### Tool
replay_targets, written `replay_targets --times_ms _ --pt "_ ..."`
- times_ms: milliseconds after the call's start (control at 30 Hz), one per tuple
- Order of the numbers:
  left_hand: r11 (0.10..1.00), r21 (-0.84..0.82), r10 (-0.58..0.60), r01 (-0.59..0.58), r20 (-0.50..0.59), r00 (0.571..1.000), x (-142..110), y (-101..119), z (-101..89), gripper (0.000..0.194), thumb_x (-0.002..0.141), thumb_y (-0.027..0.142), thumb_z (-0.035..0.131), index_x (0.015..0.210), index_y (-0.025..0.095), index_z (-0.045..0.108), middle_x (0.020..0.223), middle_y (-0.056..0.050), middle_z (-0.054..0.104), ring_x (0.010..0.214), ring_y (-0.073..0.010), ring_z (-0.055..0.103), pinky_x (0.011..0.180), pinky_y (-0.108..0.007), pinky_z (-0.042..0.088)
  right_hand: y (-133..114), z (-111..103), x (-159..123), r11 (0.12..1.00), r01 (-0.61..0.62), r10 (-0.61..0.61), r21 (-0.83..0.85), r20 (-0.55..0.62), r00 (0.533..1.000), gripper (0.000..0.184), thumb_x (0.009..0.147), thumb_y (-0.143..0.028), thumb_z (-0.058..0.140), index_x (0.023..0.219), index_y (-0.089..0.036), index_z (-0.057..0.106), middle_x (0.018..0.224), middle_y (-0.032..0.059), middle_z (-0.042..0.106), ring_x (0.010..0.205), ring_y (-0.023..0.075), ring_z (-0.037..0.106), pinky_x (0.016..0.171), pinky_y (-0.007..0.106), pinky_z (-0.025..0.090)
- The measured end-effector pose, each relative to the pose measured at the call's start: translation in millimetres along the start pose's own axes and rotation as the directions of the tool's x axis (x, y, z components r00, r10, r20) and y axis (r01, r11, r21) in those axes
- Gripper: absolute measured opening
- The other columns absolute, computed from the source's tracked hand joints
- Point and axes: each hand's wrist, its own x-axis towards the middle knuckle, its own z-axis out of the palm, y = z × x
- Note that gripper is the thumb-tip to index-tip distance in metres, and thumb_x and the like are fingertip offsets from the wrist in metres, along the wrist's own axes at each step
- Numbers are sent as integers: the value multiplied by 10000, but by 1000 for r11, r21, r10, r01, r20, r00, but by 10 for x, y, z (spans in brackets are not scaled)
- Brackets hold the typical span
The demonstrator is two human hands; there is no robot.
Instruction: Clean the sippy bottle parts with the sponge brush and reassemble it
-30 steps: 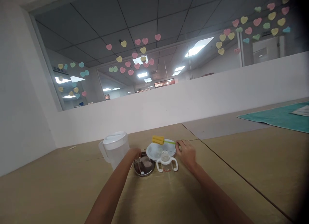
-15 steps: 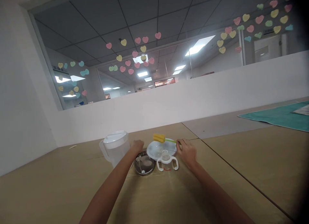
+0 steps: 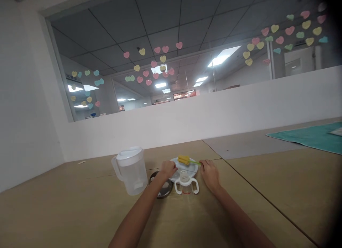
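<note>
By the right hand (image 3: pixel 210 174), fingers clamped on its green handle (image 3: pixel 194 162), the sponge bottle brush (image 3: pixel 184 159) was held over the white dish (image 3: pixel 192 171), outside the uncapped two-handled baby bottle (image 3: pixel 185 181); whether the left hand's (image 3: pixel 168 168) fingers gripped anything could not be told

A table (image 3: pixel 80 205) bears pitcher (image 3: pixel 135 175), dish (image 3: pixel 166 190), plate (image 3: pixel 191 170) and bottle (image 3: pixel 186 187).

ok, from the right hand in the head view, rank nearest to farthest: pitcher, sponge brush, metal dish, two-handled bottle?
1. Sponge brush: handle in the right hand, sponge end to its left.
2. Two-handled bottle: just left of the hand.
3. Metal dish: left of the bottle.
4. Pitcher: leftmost, past the dish.
</note>
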Motion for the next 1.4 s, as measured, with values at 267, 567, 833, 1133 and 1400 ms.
replay_targets --times_ms 267,567,833,1133,1400 --pt "960 -278 70 -40 99 993 4 -6 207 521 803 590 393 807 158 685 888 -117 690 822 -233 624 712 -296 445 -33 -25 8 1000 11 -10 -12 15 1000 235 815 -90 425 836 -175 642 799 64 652 804 192 549 747 293 342" --pt "696 -714 -210 78 -98 973 70 -97 107 516 837 562 381 1115 152 526 1142 -110 590 983 -190 586 769 -260 483 -40 -55 50 957 -145 192 253 -174 966 226 781 -170 394 822 -163 616 814 76 647 791 208 541 732 311 379" --pt "296 -955 -211 -22 -88 973 34 -15 -52 509 862 580 347 1151 184 485 1177 -87 575 926 -124 617 717 -201 516 -96 -148 80 834 -136 227 534 -108 968 186 737 -213 402 724 -182 585 758 52 626 752 188 557 688 285 404" --pt "669 -694 92 -266 -278 956 -189 -168 -385 431 604 245 749 1005 179 605 1137 -66 580 986 -178 563 743 -244 508 -92 -49 45 792 -185 239 582 -17 971 209 681 -234 407 705 -187 610 756 54 648 756 201 567 697 299 414" --pt "921 -365 -239 132 -265 934 -122 -646 -406 375 719 263 645 1069 180 539 1125 -55 597 975 -161 578 851 -266 452 131 -13 38 725 -442 559 528 -76 826 285 651 -295 391 715 -170 639 750 93 671 705 231 568 660 319 388"
